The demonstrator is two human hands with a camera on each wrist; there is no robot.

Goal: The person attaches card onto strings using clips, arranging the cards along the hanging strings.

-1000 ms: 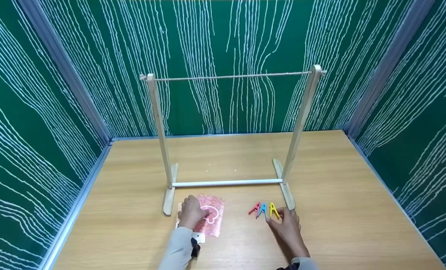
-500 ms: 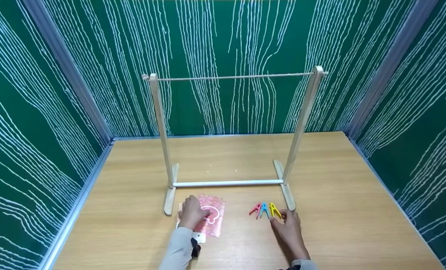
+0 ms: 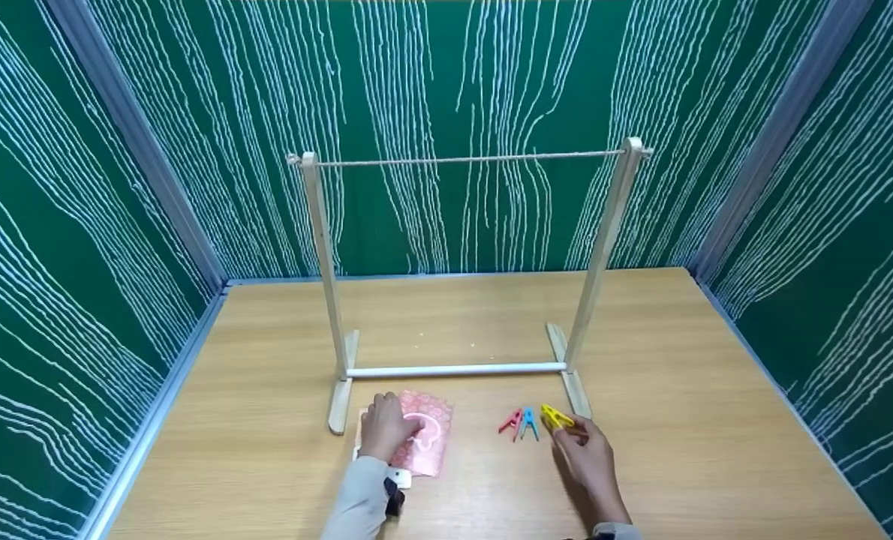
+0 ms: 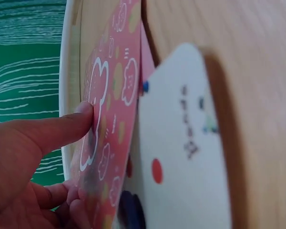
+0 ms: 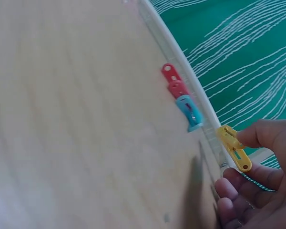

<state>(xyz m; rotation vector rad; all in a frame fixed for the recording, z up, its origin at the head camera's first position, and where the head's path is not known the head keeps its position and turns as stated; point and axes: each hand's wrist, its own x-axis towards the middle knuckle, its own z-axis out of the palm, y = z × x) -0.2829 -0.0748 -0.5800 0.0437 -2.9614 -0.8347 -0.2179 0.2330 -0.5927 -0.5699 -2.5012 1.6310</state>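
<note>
My left hand (image 3: 388,427) grips a pink printed card (image 3: 433,420) with a white outlined figure. In the left wrist view the thumb presses on the card's face, while the other fingers curl at its edge. Beside it, partly covered, is a white card (image 4: 176,138) with a rounded corner and a red dot. My right hand (image 3: 587,454) pinches a yellow clothespin (image 3: 557,416) between thumb and fingers. To its left on the table lie a blue clothespin (image 3: 529,423) and a red clothespin (image 3: 511,422), side by side.
A wooden stand with two posts (image 3: 325,262) and a low crossbar (image 3: 454,370) rises behind the hands. A cord (image 3: 469,159) runs between the post tops. Green walls (image 3: 446,217) with white lines enclose the wooden table (image 3: 641,337) at the back and sides.
The right hand has taken hold of the yellow clothespin and turned it from upright to slanting, shifting slightly right. The left hand stays at the pink card.
</note>
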